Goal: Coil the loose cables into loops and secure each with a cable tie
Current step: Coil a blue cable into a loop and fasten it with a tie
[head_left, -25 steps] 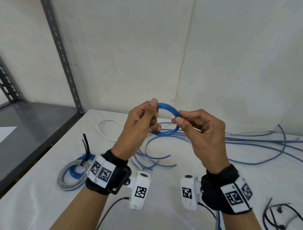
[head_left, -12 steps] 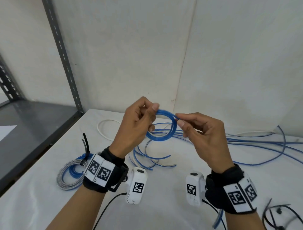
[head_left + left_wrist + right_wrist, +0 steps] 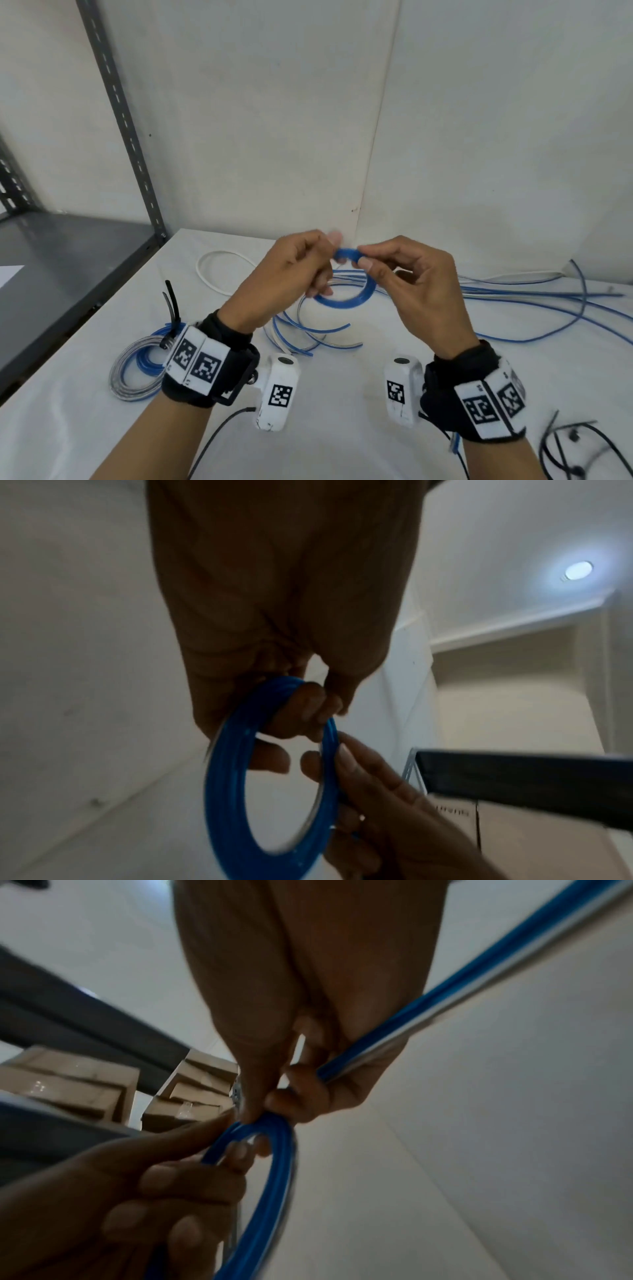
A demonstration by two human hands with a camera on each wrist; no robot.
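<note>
A small coil of blue cable hangs in the air above the white table, held between both hands. My left hand pinches the coil's top left with thumb and fingers. My right hand pinches the top right of the loop, and the cable's loose run passes through its curled fingers. Loose blue cables trail from the coil across the table to the right.
A finished blue and grey coil with a black cable tie lies at the left. A white cable loop lies behind. Black cable ties sit at the front right. A grey metal shelf borders the table's left.
Both hands have closed in on the coil's top and sit nearer each other. The loop now hangs lower beneath the fingers, and the wrists have shifted slightly.
</note>
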